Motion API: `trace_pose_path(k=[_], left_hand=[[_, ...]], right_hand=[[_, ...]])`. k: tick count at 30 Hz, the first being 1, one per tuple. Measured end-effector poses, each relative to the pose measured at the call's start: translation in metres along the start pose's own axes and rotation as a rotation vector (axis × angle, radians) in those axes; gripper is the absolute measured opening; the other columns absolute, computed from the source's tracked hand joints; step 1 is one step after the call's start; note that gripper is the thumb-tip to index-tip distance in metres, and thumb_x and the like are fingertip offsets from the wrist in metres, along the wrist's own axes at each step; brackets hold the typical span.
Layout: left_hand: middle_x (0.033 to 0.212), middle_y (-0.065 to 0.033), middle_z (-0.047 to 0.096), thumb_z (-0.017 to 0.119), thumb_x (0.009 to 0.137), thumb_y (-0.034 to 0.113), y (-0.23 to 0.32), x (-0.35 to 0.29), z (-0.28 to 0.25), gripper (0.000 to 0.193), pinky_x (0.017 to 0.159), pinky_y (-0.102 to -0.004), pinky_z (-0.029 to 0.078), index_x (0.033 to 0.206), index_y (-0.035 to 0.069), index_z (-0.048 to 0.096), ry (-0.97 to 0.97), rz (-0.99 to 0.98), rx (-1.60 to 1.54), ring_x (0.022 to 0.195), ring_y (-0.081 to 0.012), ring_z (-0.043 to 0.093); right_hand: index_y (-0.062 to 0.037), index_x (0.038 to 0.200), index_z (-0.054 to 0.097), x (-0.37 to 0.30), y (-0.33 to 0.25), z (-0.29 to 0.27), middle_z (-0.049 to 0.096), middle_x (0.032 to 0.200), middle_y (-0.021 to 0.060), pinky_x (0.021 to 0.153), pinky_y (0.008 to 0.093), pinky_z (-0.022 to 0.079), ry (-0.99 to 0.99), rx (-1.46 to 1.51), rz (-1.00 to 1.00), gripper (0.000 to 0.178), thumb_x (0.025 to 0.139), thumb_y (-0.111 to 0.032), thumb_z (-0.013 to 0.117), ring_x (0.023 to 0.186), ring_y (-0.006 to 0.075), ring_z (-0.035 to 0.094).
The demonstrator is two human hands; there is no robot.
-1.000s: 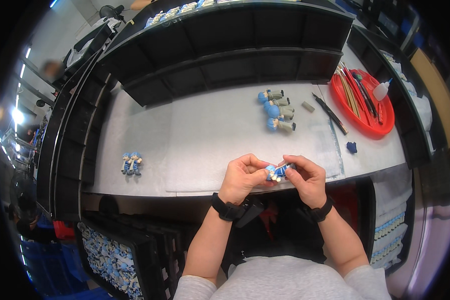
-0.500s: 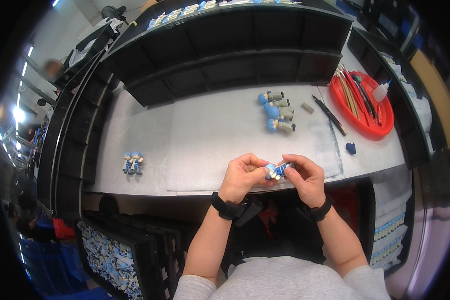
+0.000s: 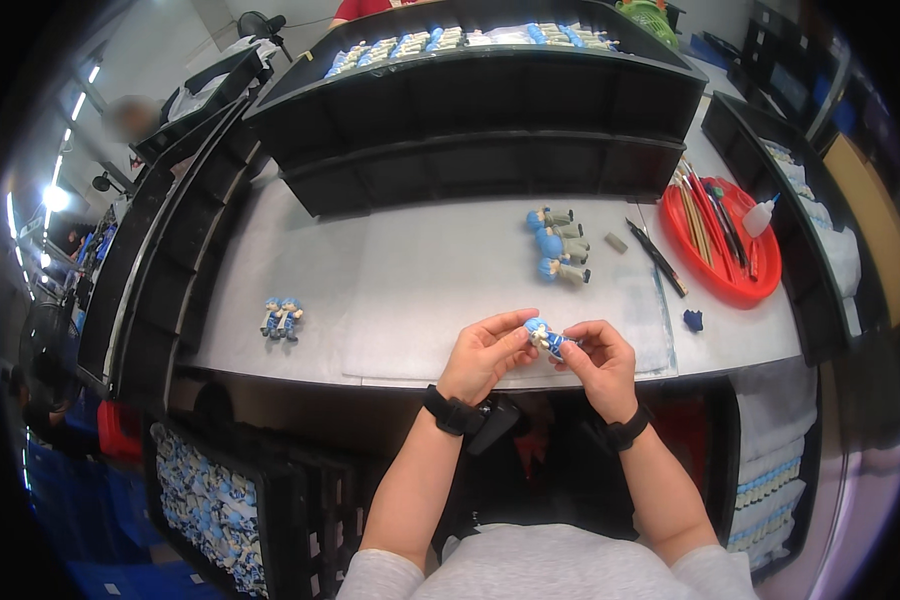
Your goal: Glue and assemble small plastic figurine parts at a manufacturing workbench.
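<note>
Over the near edge of the pale worktable (image 3: 420, 290), a small figurine (image 3: 546, 338) with light-blue hair and blue-and-white clothes is held between both hands. My left hand (image 3: 484, 356) pinches it at the head end, thumb and fingers closed. At the lower body, my right hand (image 3: 602, 366) grips it with thumb and bent fingers, hiding the legs. Beyond the hands, a group of three figurines (image 3: 560, 245) with blue hair and grey-beige bodies lies on the table. Two blue-and-white figurines (image 3: 281, 318) lie side by side at the left.
A red tray (image 3: 722, 284) of brushes and a small white bottle (image 3: 759, 216) is at the right. Near it lie a dark pen-like tool (image 3: 656, 256), a grey block (image 3: 616, 243) and a dark blue lump (image 3: 693, 320). Black crates (image 3: 470, 170) line the back; a figurine-filled bin (image 3: 208, 500) stands lower left.
The figurine has been tilted, its head now higher and its front facing more upward. Both hands still hold it. The whole view has shifted slightly, showing more of the back crate's contents.
</note>
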State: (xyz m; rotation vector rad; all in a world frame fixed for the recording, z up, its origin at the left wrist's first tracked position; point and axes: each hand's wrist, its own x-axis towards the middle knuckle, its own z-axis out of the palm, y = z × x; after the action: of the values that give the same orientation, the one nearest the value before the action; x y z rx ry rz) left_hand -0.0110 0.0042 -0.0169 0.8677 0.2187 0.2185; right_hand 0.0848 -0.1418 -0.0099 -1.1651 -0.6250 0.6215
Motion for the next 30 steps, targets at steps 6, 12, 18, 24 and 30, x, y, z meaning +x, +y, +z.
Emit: trace_pose_path(k=[6,12,18,24,30], left_hand=[[0.098,-0.0104,0.058,0.048,0.086,0.007,-0.002,0.0,-0.002,0.031,0.069,-0.0223,0.047,0.116,-0.003,0.046,-0.022,0.021,-0.002,0.078,-0.0106,0.054],[0.098,-0.0111,0.058,0.048,0.087,0.009,-0.003,0.001,-0.002,0.031,0.069,-0.0221,0.048,0.116,-0.003,0.046,-0.019,0.024,-0.007,0.077,-0.0108,0.055],[0.094,-0.0095,0.058,0.049,0.086,0.009,-0.002,0.0,-0.001,0.03,0.068,-0.0233,0.048,0.113,-0.004,0.048,0.026,0.005,-0.024,0.074,-0.0118,0.056],[0.091,-0.0097,0.057,0.049,0.086,0.007,0.002,0.0,0.002,0.03,0.067,-0.0241,0.049,0.114,-0.004,0.048,0.034,-0.016,-0.039,0.076,-0.0144,0.057],[0.092,-0.0101,0.058,0.05,0.086,0.007,0.003,0.001,0.0,0.031,0.068,-0.0237,0.049,0.114,-0.004,0.047,0.011,-0.035,-0.062,0.077,-0.0146,0.057]], right_hand=[[0.0028,0.09,0.052,0.0,0.005,0.001,0.057,0.083,0.0066,0.064,0.0212,0.048,-0.006,-0.024,-0.001,0.018,0.076,-0.001,0.062,0.073,0.0099,0.057],[0.0026,0.09,0.052,-0.001,0.01,-0.003,0.057,0.083,0.0065,0.063,0.0202,0.047,-0.039,-0.09,-0.038,0.019,0.075,-0.001,0.063,0.073,0.0096,0.057],[0.0024,0.09,0.052,0.003,0.005,-0.002,0.058,0.083,0.0077,0.06,0.0211,0.048,-0.022,-0.005,-0.007,0.014,0.081,-0.006,0.058,0.07,0.0116,0.058],[0.0027,0.09,0.052,0.009,0.0,-0.002,0.059,0.08,0.0091,0.056,0.0225,0.048,0.01,-0.003,0.028,0.017,0.086,-0.013,0.052,0.066,0.0138,0.059],[0.0029,0.089,0.052,0.01,0.001,-0.001,0.058,0.079,0.0093,0.054,0.0223,0.047,0.051,-0.034,0.049,0.017,0.086,-0.014,0.051,0.064,0.0148,0.059]])
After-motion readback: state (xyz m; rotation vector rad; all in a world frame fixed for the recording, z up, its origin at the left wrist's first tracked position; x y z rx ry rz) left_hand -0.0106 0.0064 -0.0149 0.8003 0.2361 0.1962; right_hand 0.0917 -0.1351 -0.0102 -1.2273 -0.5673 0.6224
